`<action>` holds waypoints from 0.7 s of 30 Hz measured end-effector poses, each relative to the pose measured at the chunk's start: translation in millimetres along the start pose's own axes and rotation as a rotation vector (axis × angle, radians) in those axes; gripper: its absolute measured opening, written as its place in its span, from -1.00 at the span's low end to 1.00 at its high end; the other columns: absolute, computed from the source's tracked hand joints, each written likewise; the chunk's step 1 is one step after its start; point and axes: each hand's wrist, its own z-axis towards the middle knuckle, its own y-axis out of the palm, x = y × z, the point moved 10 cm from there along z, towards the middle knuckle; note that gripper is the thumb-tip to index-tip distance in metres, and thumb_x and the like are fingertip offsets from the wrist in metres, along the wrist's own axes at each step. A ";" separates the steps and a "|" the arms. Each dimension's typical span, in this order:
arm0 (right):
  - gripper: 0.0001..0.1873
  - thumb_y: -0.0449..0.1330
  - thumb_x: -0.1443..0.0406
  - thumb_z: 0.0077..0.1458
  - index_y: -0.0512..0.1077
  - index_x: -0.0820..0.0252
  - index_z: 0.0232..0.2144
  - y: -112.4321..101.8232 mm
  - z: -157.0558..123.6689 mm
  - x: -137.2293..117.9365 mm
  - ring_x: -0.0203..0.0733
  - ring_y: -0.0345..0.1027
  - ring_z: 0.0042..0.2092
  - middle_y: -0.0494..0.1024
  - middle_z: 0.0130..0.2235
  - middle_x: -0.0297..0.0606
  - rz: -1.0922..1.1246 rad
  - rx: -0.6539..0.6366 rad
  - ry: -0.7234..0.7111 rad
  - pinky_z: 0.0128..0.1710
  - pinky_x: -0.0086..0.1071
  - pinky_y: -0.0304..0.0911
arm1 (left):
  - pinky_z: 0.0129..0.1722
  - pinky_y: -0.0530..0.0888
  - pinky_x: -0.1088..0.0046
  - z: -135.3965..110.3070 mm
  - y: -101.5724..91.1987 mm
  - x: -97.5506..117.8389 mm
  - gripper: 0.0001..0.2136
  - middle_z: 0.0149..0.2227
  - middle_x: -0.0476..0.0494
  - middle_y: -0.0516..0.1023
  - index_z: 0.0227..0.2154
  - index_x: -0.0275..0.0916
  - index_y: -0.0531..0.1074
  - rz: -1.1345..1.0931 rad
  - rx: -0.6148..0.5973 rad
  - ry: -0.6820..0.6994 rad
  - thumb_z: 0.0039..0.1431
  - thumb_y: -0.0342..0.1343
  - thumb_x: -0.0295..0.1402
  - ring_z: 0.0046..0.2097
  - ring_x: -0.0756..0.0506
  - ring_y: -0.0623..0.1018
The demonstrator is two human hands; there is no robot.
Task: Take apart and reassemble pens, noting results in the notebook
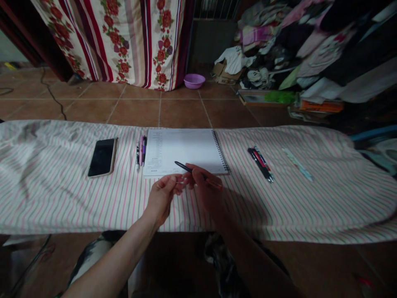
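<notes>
Above the near edge of a spiral notebook [189,149], my right hand [206,186] is closed around a pen [183,167]. The pen's dark end points up and left over the page; an orange-brown end shows behind the fingers. My left hand [163,194] pinches something small and pale close to the right fingertips, too small to name. Left of the notebook lie several pens [141,151], pink, purple and patterned. To the right rest dark and red pens [260,164] in a bunch, and a pale blue pen [298,164] farther over.
A phone [102,158] lies dark-screened at the left on the striped cloth [62,186]. Past the cloth's far edge, a purple basin [194,81] stands on the tiled floor near a floral curtain [136,41]. Clothes [266,37] are heaped at the back right.
</notes>
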 end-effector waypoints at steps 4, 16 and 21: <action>-0.71 0.10 0.10 0.06 0.42 0.21 -0.39 -19.5 4.8 -1.1 -0.37 0.26 -0.54 0.42 -0.55 -0.38 -0.090 0.138 0.036 -0.55 -0.47 0.19 | -0.48 0.35 0.51 -4.6 -12.4 7.1 -0.79 -0.44 -0.11 0.47 -0.37 -0.30 0.47 0.393 0.075 0.155 0.06 0.10 -0.23 -0.45 0.01 0.43; -0.74 0.14 0.11 0.01 0.25 0.17 -0.44 -36.7 7.6 23.1 -0.42 0.08 -0.69 0.23 -0.72 -0.54 -0.116 0.218 0.129 -0.68 -0.53 0.04 | -0.11 0.42 0.24 -40.5 28.4 38.2 -0.79 -0.13 -0.22 0.42 -0.21 -0.22 0.43 1.454 -0.063 0.808 0.16 -0.08 -0.44 -0.09 -0.15 0.41; -0.69 0.11 0.09 0.03 0.39 0.23 -0.37 -21.4 8.0 24.2 -0.37 0.25 -0.61 0.47 -0.56 -0.34 -0.119 0.119 0.143 -0.65 -0.52 0.13 | -0.04 0.40 0.19 -42.6 36.4 37.0 -0.76 -0.02 -0.23 0.38 -0.15 -0.22 0.38 1.599 -0.054 0.850 0.14 -0.06 -0.47 0.01 -0.20 0.33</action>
